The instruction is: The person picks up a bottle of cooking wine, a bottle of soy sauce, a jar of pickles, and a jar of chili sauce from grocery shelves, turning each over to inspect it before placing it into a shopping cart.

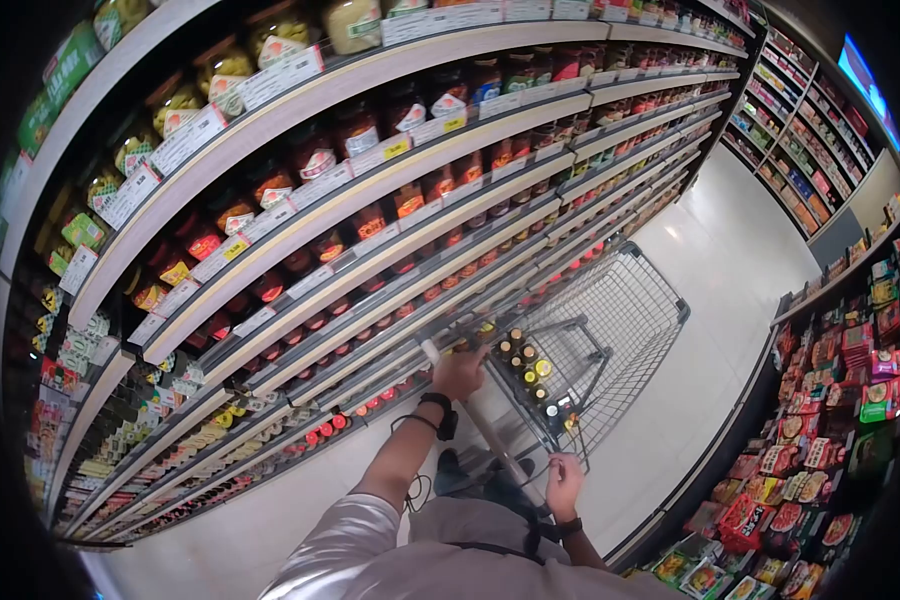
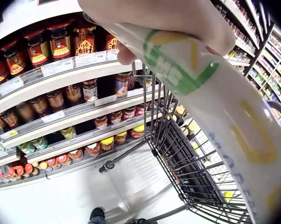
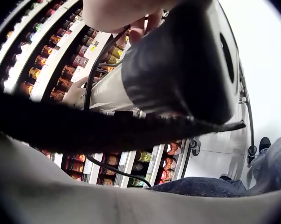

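A wire shopping cart stands in a shop aisle in front of me. My left hand grips the far left end of its white handle bar. My right hand grips the near right end. In the left wrist view the left hand curls round the handle bar, which carries green and yellow print. In the right wrist view the right hand wraps the black end piece of the bar. Several capped bottles stand in the cart's near section.
Long shelves of sauce jars with price tags run along the left, close to the cart. Shelves of coloured packets line the right. The white floor of the aisle stretches ahead past the cart. A shoe shows below.
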`<act>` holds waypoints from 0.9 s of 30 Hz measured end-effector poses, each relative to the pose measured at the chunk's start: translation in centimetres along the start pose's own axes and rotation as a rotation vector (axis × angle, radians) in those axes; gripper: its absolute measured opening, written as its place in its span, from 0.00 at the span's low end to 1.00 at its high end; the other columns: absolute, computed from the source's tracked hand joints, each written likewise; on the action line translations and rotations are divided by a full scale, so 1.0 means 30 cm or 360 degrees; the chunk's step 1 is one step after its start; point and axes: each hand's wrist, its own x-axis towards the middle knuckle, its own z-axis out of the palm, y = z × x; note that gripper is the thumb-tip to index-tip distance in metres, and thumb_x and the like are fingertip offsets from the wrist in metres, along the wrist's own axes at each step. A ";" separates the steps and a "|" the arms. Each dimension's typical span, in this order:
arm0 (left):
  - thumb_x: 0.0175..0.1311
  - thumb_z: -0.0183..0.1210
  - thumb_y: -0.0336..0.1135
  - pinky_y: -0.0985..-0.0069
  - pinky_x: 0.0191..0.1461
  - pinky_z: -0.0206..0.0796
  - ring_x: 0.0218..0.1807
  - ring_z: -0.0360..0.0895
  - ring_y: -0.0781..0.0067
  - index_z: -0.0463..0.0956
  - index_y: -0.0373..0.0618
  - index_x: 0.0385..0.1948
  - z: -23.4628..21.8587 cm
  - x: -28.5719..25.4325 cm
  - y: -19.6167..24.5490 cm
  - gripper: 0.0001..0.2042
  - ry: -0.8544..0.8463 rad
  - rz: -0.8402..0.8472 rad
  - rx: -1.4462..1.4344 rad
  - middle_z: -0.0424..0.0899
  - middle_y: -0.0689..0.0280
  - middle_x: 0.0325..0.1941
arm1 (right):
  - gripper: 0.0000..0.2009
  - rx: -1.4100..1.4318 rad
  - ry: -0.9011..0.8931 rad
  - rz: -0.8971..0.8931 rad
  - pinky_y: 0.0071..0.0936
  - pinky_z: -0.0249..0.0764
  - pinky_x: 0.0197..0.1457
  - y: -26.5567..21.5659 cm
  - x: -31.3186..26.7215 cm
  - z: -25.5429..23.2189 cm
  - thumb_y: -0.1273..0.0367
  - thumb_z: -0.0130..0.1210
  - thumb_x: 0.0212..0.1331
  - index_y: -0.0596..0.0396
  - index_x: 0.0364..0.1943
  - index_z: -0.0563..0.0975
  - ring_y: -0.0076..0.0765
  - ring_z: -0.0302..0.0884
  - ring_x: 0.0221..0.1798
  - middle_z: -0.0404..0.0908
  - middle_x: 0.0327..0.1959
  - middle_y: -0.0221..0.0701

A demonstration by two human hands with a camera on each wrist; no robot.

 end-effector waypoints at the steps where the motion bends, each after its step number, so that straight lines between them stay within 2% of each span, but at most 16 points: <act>1: 0.55 0.53 0.36 0.55 0.35 0.75 0.31 0.83 0.50 0.76 0.62 0.55 -0.015 0.013 0.017 0.22 -0.0045 0.0000 0.0045 0.84 0.57 0.26 | 0.06 0.0074 -0.0038 0.0009 0.26 0.69 0.32 0.016 0.007 -0.007 0.77 0.50 0.63 0.57 0.37 0.79 0.33 0.75 0.31 0.77 0.32 0.35; 2: 0.54 0.55 0.36 0.54 0.38 0.75 0.33 0.83 0.50 0.75 0.65 0.57 -0.078 0.016 0.071 0.24 -0.0223 -0.0096 0.0087 0.85 0.56 0.28 | 0.06 0.0147 -0.0073 0.0015 0.26 0.69 0.33 0.035 0.019 -0.009 0.78 0.50 0.62 0.57 0.37 0.79 0.34 0.76 0.32 0.77 0.33 0.35; 4: 0.53 0.56 0.35 0.55 0.41 0.74 0.35 0.83 0.51 0.76 0.66 0.57 -0.069 0.036 0.079 0.24 -0.0185 -0.0038 0.0088 0.85 0.56 0.29 | 0.07 0.0207 -0.0176 0.0092 0.29 0.72 0.34 0.053 0.045 -0.022 0.80 0.51 0.60 0.57 0.38 0.80 0.37 0.80 0.35 0.79 0.33 0.37; 7: 0.52 0.58 0.36 0.57 0.44 0.74 0.37 0.83 0.51 0.76 0.67 0.56 -0.073 0.058 0.098 0.24 -0.0193 -0.0022 0.0133 0.85 0.57 0.31 | 0.08 0.0217 -0.0205 0.0064 0.29 0.72 0.34 0.039 0.078 -0.044 0.80 0.51 0.59 0.57 0.38 0.80 0.38 0.80 0.34 0.79 0.32 0.37; 12: 0.51 0.58 0.36 0.57 0.45 0.73 0.39 0.83 0.51 0.75 0.67 0.57 -0.088 0.104 0.129 0.26 -0.0277 -0.0087 0.0182 0.85 0.57 0.32 | 0.13 0.0223 -0.0175 0.0034 0.29 0.68 0.31 0.067 0.113 -0.046 0.82 0.47 0.55 0.56 0.41 0.78 0.37 0.79 0.34 0.79 0.32 0.36; 15: 0.51 0.57 0.35 0.58 0.46 0.74 0.41 0.83 0.53 0.74 0.67 0.58 -0.116 0.134 0.142 0.27 -0.0346 -0.0138 0.0112 0.86 0.56 0.34 | 0.12 0.0201 -0.0117 -0.0081 0.28 0.68 0.31 0.048 0.149 -0.050 0.82 0.47 0.56 0.57 0.41 0.78 0.37 0.78 0.33 0.78 0.31 0.36; 17: 0.51 0.56 0.35 0.58 0.46 0.74 0.43 0.83 0.53 0.74 0.68 0.59 -0.091 0.156 0.126 0.28 -0.0271 -0.0075 0.0101 0.85 0.55 0.35 | 0.10 0.0176 -0.0119 0.0004 0.28 0.68 0.31 0.052 0.157 -0.038 0.81 0.47 0.57 0.58 0.40 0.78 0.36 0.77 0.32 0.78 0.31 0.36; 18: 0.50 0.55 0.35 0.58 0.45 0.74 0.41 0.83 0.52 0.73 0.67 0.60 -0.064 0.172 0.111 0.29 -0.0311 -0.0148 0.0140 0.85 0.55 0.34 | 0.10 0.0148 -0.0133 0.0038 0.28 0.68 0.31 0.049 0.175 -0.048 0.80 0.48 0.57 0.58 0.39 0.78 0.36 0.76 0.32 0.78 0.31 0.36; 19: 0.54 0.55 0.36 0.58 0.37 0.75 0.28 0.82 0.53 0.73 0.69 0.60 -0.035 0.180 0.090 0.27 -0.0154 0.0023 0.0239 0.83 0.59 0.25 | 0.08 0.0068 -0.0141 0.0096 0.27 0.69 0.34 0.043 0.187 -0.054 0.80 0.48 0.59 0.59 0.38 0.78 0.36 0.76 0.32 0.78 0.31 0.36; 21: 0.53 0.54 0.36 0.59 0.36 0.75 0.28 0.82 0.53 0.75 0.69 0.58 0.053 0.203 0.037 0.26 0.0130 0.0158 0.0119 0.83 0.58 0.27 | 0.07 0.0113 -0.0095 0.0114 0.26 0.71 0.37 0.073 0.195 -0.040 0.79 0.49 0.61 0.60 0.38 0.79 0.34 0.76 0.32 0.78 0.32 0.37; 23: 0.52 0.55 0.35 0.56 0.42 0.75 0.36 0.83 0.52 0.77 0.69 0.57 -0.049 0.197 0.115 0.26 -0.0049 0.0045 0.0110 0.84 0.56 0.31 | 0.07 -0.0003 -0.0094 0.0052 0.25 0.72 0.40 0.137 0.201 -0.036 0.79 0.48 0.62 0.60 0.38 0.79 0.30 0.76 0.33 0.79 0.33 0.37; 24: 0.51 0.56 0.35 0.55 0.43 0.75 0.36 0.83 0.52 0.77 0.67 0.56 -0.006 0.211 0.096 0.26 0.0038 0.0069 0.0069 0.84 0.56 0.31 | 0.08 0.0021 -0.0039 0.0014 0.23 0.71 0.37 0.199 0.196 -0.020 0.79 0.47 0.63 0.60 0.38 0.79 0.25 0.75 0.34 0.80 0.33 0.34; 25: 0.51 0.57 0.35 0.55 0.45 0.75 0.37 0.84 0.52 0.77 0.66 0.56 0.037 0.218 0.076 0.25 0.0118 0.0093 0.0030 0.85 0.56 0.31 | 0.08 0.0149 -0.0014 0.0118 0.20 0.69 0.32 0.234 0.191 -0.013 0.78 0.46 0.65 0.60 0.37 0.79 0.22 0.73 0.31 0.79 0.30 0.30; 27: 0.50 0.58 0.35 0.56 0.47 0.75 0.37 0.83 0.52 0.78 0.63 0.56 0.029 0.233 0.088 0.25 0.0012 0.0085 -0.0021 0.85 0.56 0.31 | 0.09 0.0245 -0.0048 0.0275 0.19 0.67 0.28 0.202 0.210 -0.038 0.75 0.45 0.67 0.60 0.37 0.79 0.20 0.71 0.26 0.76 0.25 0.27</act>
